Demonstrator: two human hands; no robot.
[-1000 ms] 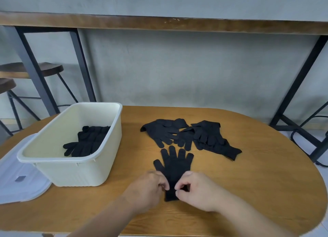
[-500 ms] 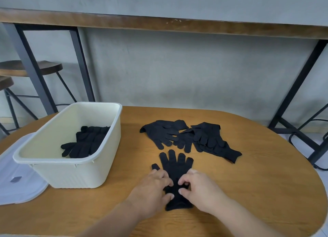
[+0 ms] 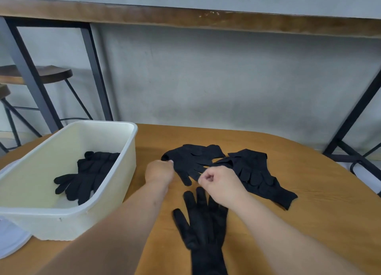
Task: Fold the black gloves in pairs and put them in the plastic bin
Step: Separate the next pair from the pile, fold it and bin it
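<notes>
- Both hands have left the flat glove (image 3: 203,231) they were pressing half a second ago and reached farther up the table (image 3: 309,223), to the loose glove (image 3: 192,161) beyond it.
- Left hand (image 3: 159,171) is curled nearly closed, fingertips pinching the cuff edge of the loose glove at that glove's left end.
- Right hand (image 3: 219,182) is closed into a loose fist, thumb and forefinger nipped together at the finger end of the same glove; whether cloth is truly caught between them cannot be told.
- Flat glove is a thin black knit, lying palm-flat with fingers spread and pointing away from the person, its cuff running off the bottom edge of the view; it lies just nearer the person than the right hand, whose wrist crosses above its fingertips.
- Loose glove is the same soft black knit, rumpled, its fingers pointing toward the flat glove.
- Right of the loose glove and touching it lies a heap of black gloves (image 3: 259,178), overlapping, one cuff trailing out to the right.
- Plastic bin (image 3: 68,225) stands left of the flat glove: cream, rectangular, smooth-walled with a rolled rim, apart from both hands.
- Inside it lies a folded pair of gloves (image 3: 88,175), dark fingers toward the bin's near left wall.
- Under the bin's left end shows a pale translucent lid (image 3: 12,241).
- Table is warm brown wood with a rounded end.
</notes>
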